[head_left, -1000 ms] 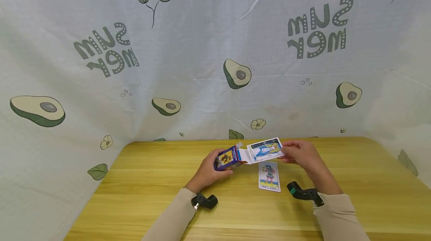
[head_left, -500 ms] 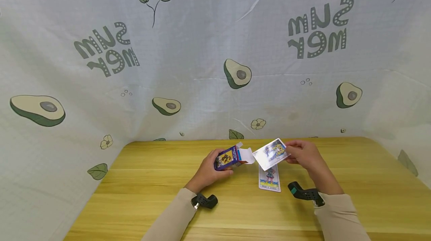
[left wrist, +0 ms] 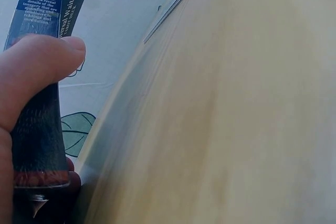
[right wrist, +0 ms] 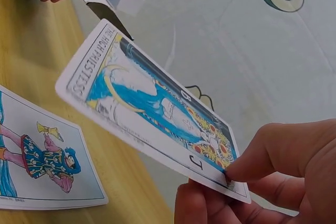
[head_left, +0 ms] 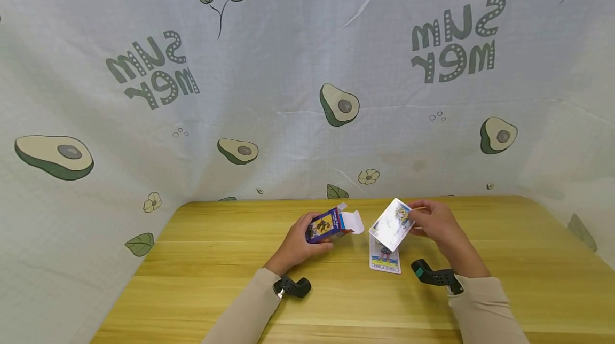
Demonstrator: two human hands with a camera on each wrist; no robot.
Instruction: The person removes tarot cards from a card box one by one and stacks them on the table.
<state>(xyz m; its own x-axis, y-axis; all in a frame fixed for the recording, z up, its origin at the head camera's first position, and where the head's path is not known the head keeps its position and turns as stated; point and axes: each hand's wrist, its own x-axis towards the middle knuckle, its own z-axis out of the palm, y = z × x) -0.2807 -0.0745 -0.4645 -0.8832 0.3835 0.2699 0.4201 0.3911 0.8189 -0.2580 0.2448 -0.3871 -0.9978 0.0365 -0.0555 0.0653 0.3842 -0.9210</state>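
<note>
My left hand [head_left: 300, 242] grips a dark blue tarot card box [head_left: 321, 228] from its side, thumb across its edge. The box's white flap [head_left: 352, 221] hangs open to the right. My right hand [head_left: 436, 224] pinches a tarot card [head_left: 392, 225] by one corner, tilted in the air and shiny with glare. In the right wrist view this card [right wrist: 152, 98] reads "The High Priestess". Below it a second tarot card [head_left: 385, 259], showing a figure with a cup, lies face up on the table; the held card hides its upper part.
The yellow wooden table [head_left: 216, 269] ends at a back edge close beyond the hands. A pale cloth [head_left: 288, 66] printed with avocados hangs behind and at the sides. Each wrist wears a black camera mount [head_left: 294, 286].
The right hand has drawn the High Priestess card off the box flap and swung it downward, over the top of the card on the table. The left hand and box have stayed put.
</note>
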